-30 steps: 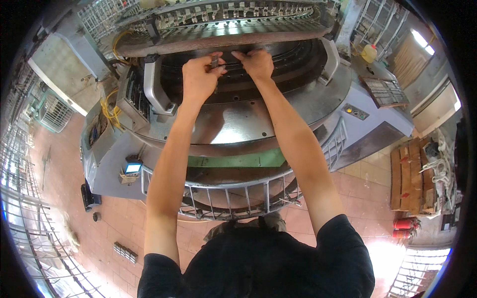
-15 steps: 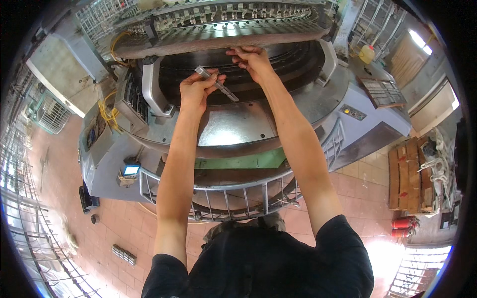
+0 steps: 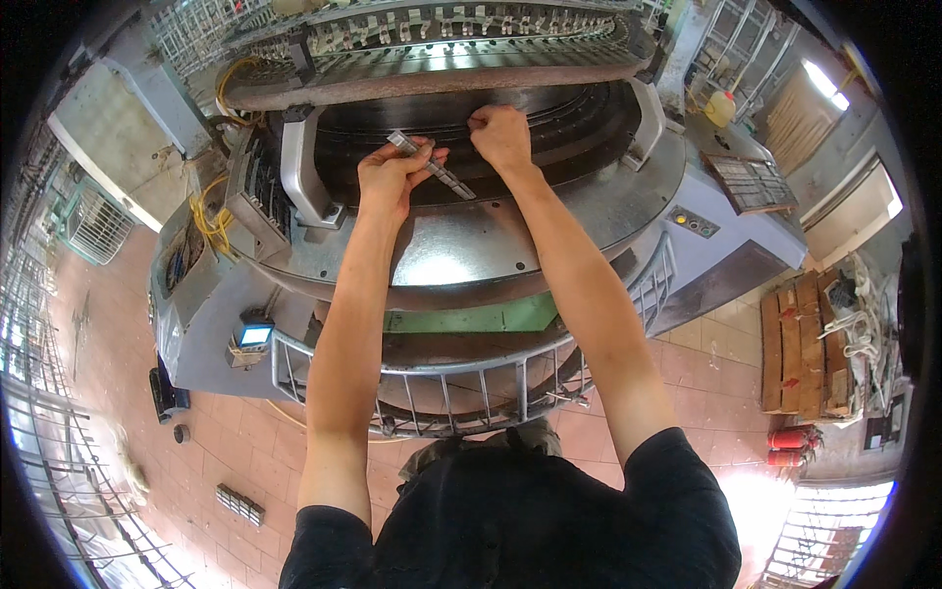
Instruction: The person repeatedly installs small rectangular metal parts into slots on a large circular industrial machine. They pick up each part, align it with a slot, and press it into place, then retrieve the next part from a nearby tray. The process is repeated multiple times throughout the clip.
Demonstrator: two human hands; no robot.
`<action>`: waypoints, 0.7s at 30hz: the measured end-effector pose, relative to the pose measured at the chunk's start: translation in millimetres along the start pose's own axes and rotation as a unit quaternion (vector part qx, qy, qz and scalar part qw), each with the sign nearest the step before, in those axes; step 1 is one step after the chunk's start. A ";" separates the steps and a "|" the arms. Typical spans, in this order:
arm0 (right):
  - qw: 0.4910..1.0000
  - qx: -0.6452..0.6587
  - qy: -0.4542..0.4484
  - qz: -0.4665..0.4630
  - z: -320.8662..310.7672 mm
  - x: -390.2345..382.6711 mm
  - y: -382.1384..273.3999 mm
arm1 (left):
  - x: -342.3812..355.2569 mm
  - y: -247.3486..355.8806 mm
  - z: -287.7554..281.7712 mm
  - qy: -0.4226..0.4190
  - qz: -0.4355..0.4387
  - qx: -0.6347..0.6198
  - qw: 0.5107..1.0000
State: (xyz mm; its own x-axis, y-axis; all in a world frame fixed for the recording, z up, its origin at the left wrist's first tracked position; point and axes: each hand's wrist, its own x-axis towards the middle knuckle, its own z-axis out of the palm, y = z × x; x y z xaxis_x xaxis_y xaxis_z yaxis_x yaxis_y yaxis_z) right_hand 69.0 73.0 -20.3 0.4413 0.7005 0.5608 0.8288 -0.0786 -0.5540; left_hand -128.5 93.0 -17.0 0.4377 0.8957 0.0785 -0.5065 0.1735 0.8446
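My left hand grips a slim metal bar made of several short segments, held slanting from upper left to lower right. It is over the dark curved bed of a large round steel machine, above its polished lower ring. My right hand is at that dark bed, to the right of the bar, fingers bent and pinched against the grooved surface; what they hold, if anything, is hidden. Above both hands runs a worn rim under a row of small metal parts.
Silver brackets flank the opening, and a curved railing runs before my body. Yellow cables and a small screen sit left. At right are wooden crates and red extinguishers; a metal block strip lies on the floor.
Since a second ago my left hand has come down and turned, exposing the slanted bar. My right hand rose toward the rim, then moved slightly down, its fingers curling in.
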 end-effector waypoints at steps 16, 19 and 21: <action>0.999 -0.037 0.018 0.010 -0.3 -4.4 1.9 | -0.7 0.5 0.6 0.010 -0.003 -0.016 1.000; 0.998 -0.066 0.016 -0.016 2.4 -4.1 -1.5 | -1.6 1.0 0.9 0.008 -0.003 -0.015 1.000; 0.996 -0.074 0.023 -0.037 1.5 -4.7 -4.2 | -1.9 1.2 1.5 0.015 -0.004 -0.004 1.000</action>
State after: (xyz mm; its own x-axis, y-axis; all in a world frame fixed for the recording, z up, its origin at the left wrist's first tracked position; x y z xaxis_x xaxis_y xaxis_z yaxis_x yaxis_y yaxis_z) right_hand 62.9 71.1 -21.6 0.3887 0.6756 0.6265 0.9002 -0.1337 -0.4143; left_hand -128.8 90.9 -15.3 0.4195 0.9061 0.0550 -0.5093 0.1848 0.8405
